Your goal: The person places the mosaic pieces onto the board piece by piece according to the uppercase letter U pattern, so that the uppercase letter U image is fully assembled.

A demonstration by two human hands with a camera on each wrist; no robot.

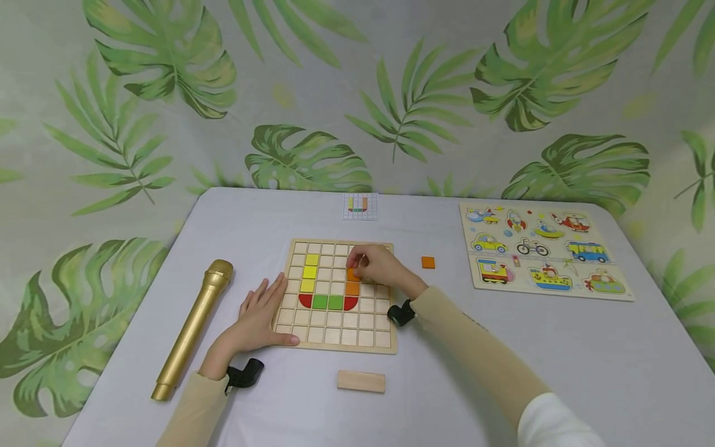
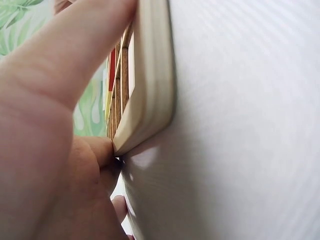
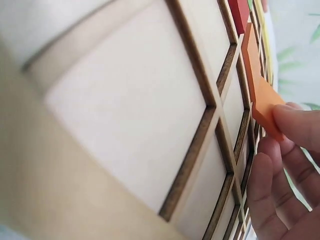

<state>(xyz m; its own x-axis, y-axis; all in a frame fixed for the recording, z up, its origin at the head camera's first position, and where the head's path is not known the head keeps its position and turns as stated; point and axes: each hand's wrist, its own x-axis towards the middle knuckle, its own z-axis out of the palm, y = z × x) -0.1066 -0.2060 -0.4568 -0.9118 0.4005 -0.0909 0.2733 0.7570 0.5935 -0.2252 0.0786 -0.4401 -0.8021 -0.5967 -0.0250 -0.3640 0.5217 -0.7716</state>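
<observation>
A wooden grid board (image 1: pixel 335 336) lies mid-table. On it a U shape shows: yellow square tiles (image 1: pixel 310 272) on the left, red rounded pieces (image 1: pixel 305 302) at the lower corners, green tiles (image 1: pixel 328 302) between them, orange on the right. My right hand (image 1: pixel 380 264) pinches an orange tile (image 3: pixel 270 105) between thumb and fingers, tilted over the right column, just beyond an orange tile (image 1: pixel 352 289) lying in its cell. With fingers stretched along the left edge, my left hand (image 1: pixel 259 316) steadies the board, its thumb on the near left corner.
A loose orange tile (image 1: pixel 427 262) lies right of the board. Behind stands a small pattern card (image 1: pixel 360 214) with a U. A gold microphone (image 1: pixel 192 329) lies left, a wooden block (image 1: pixel 361 381) in front, and a vehicle puzzle board (image 1: pixel 519 264) at the back right.
</observation>
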